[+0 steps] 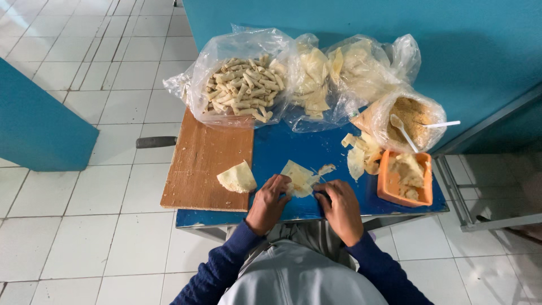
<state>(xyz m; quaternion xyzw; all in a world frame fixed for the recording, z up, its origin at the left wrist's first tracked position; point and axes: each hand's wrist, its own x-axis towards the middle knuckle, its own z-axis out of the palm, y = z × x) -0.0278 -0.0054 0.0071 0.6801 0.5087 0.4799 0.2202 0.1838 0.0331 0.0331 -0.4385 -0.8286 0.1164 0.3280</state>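
Note:
A thin pale wrapper sheet (298, 177) lies on the blue table (288, 147) near its front edge. My left hand (268, 202) rests on the sheet's left side, fingers curled onto it. My right hand (340, 208) presses its right edge with bent fingers. A small torn scrap of wrapper (326, 168) lies just beyond the sheet. A folded stack of wrappers (237, 178) sits on the wooden board (200, 169) to my left.
At the back stand plastic bags: one of finished rolls (240, 85), two of wrappers (333, 73), one of crumbly filling (409, 116) with white spoons. An orange tub (405, 179) of pieces sits at right, loose wrappers (360, 153) beside it. Tiled floor surrounds the table.

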